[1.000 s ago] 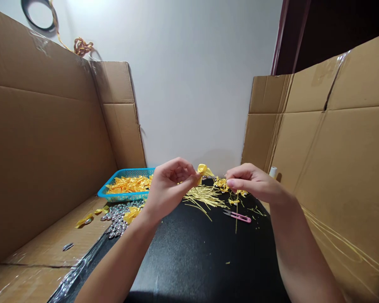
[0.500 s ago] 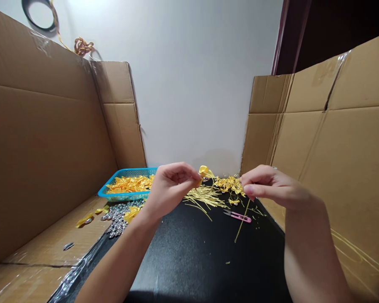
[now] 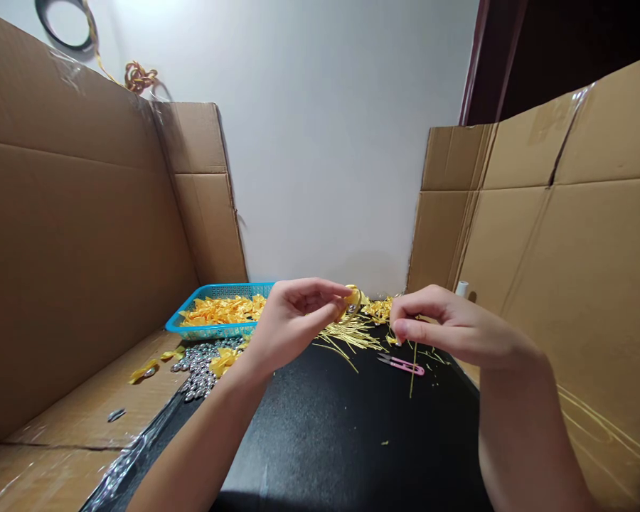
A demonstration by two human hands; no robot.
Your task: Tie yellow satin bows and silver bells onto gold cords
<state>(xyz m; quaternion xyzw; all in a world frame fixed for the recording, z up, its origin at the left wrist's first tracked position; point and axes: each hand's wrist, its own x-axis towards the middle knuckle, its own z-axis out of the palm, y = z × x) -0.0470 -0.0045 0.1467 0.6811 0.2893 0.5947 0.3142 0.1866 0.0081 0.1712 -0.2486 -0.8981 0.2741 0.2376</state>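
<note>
Between the thumb and forefinger of my left hand point(image 3: 301, 316) is a yellow ribbon bow point(image 3: 353, 295), partly hidden by the fingertips. A thin cord loop curves at the bow's right side. To the right, my right hand point(image 3: 440, 320) is closed in a pinch on a thin yellow cord point(image 3: 413, 370), whose loose end hangs below the fingers. Both hands are held above the black table top point(image 3: 341, 434), a short gap apart. Beneath and behind them lie a bundle of cut yellow cords point(image 3: 352, 333) and a pile of yellow bows point(image 3: 378, 310).
Pink thread snips point(image 3: 408, 366) lie below my right hand. At left, a blue basket point(image 3: 178, 327) holds yellow ribbon pieces, with silver beads point(image 3: 197, 366) spread before it. Cardboard walls point(image 3: 75, 235) stand on both sides, and a white tube point(image 3: 461, 287) shows behind my right hand.
My right hand has moved left and slightly down, closer to my left hand, and the hanging cord end swung with it. The bow has turned in my left fingers and shows less.
</note>
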